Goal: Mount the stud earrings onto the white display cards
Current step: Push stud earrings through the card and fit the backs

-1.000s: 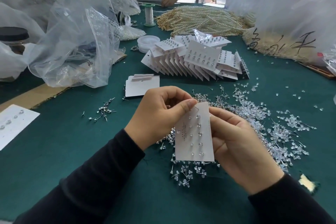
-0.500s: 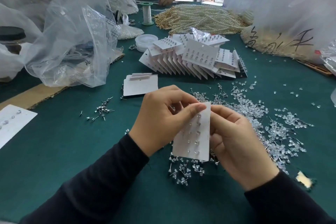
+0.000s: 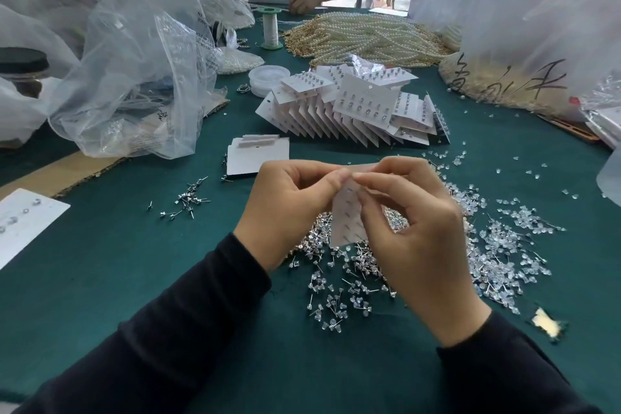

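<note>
Two grips closed on one white card [image 3: 345,223], left hand [image 3: 289,208] and right hand [image 3: 420,232] raised, fingertips [image 3: 358,175] meeting (top edge)

Both hands [image 3: 295,208] [image 3: 416,228] pinch a white card [image 3: 346,222] above loose studs [image 3: 339,279].

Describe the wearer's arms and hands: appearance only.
Both arms are in plain long black sleeves with no visible markings. The left sleeve and right sleeve each end at the wrist. The left hand and right hand are bare: no gloves, rings, watch or bracelet visible.
</note>
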Action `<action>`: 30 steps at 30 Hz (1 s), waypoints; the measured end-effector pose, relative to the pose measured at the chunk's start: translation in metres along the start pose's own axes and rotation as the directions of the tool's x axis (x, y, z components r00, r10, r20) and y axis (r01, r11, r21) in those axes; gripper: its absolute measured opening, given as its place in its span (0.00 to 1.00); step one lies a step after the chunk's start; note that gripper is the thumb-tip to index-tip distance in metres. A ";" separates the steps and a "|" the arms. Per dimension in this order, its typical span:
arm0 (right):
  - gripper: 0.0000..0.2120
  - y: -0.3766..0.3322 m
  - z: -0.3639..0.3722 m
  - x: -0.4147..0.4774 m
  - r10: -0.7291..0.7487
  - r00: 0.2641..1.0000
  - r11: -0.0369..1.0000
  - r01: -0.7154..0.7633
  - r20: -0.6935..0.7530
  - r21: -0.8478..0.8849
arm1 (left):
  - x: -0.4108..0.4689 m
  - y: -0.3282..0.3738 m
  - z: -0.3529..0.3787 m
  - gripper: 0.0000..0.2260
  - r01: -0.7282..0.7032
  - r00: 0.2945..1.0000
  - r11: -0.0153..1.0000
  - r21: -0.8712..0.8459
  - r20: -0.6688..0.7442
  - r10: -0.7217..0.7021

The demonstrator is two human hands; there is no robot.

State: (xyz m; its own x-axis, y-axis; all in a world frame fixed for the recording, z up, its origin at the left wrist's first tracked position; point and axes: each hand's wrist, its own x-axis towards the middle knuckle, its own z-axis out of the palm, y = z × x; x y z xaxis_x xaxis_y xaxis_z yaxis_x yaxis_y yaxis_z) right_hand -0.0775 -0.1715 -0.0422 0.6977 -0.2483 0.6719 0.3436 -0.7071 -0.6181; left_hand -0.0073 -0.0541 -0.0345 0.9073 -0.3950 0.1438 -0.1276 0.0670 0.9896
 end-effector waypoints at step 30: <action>0.05 -0.002 -0.034 -0.056 0.033 0.846 0.949 0.141 0.533 -0.281 | 0.010 -0.007 -0.010 0.06 0.429 0.892 0.858 -0.282 -0.015 -0.451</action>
State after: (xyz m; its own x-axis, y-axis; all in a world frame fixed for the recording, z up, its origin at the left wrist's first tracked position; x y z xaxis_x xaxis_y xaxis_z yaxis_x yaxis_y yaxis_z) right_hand -0.1387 -0.1792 -0.0645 0.9361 0.1195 0.3309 0.2473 -0.8924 -0.3775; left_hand 0.0069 -0.0496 -0.0396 0.8731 -0.3693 -0.3184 0.3930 0.1464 0.9078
